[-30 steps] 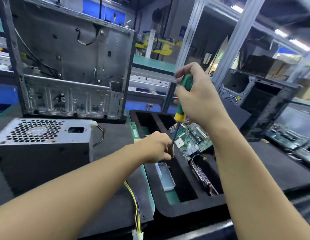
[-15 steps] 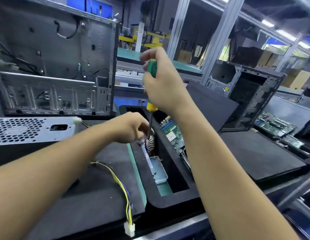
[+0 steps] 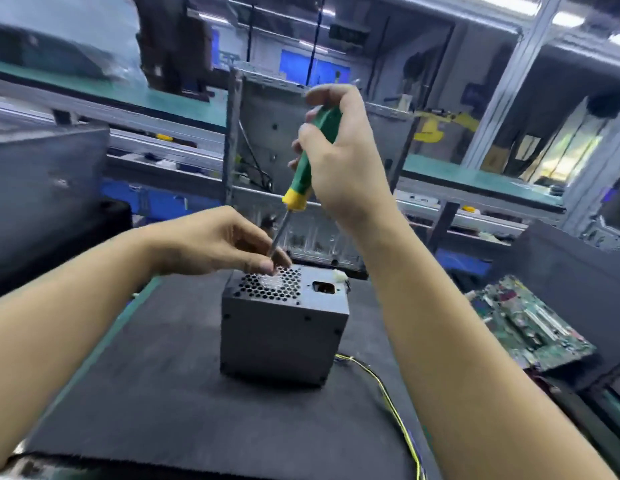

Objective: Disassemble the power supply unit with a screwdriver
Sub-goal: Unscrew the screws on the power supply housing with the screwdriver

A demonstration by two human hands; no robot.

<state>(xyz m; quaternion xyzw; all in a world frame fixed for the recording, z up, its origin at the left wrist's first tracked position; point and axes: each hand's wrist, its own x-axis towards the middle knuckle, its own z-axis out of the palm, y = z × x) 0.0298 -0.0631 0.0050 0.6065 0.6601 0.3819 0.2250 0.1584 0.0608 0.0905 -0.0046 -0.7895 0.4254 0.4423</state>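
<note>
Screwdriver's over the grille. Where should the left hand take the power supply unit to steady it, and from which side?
Probably the top left corner of the power supply unit, coming from the left. It stands as an upright box with flat, bare walls; the left hand is on that side, the screwdriver occupies the top, and the yellow wires trail off its right.

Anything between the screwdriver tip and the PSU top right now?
Nothing foreign. The screwdriver, gripped by the right hand, points down at the vented top of the power supply unit. Only the left hand is there, its fingers pinching the shaft near the tip. They hide the tip, so I cannot tell whether it touches a screw.
</note>
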